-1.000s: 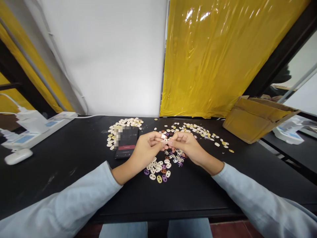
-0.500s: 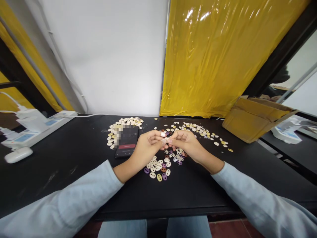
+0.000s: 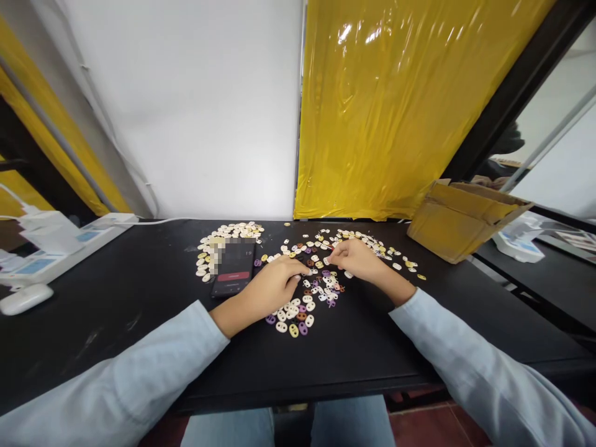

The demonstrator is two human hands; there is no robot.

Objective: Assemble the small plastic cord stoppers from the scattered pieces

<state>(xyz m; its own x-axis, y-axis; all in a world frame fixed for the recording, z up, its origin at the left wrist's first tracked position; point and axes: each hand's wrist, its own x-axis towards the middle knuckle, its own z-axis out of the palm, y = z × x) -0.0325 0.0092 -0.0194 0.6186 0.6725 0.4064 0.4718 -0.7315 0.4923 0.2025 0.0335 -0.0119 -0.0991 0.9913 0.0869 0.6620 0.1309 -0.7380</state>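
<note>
Left grip (image 3: pixel 275 282), oval pieces (image 3: pixel 292 311) partly covered

Workshop, by look: black table (image 3: pixel 372 347) strewn with small holed pieces (image 3: pixel 293 311); yellow sheeting (image 3: pixel 395 105) behind table, power strip (image 3: pixel 69 251) at table's left, cardboard box (image 3: pixel 447 226) at table's right.

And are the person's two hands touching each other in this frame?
No, the left hand and the right hand are apart, with small holed pieces showing between them.
</note>
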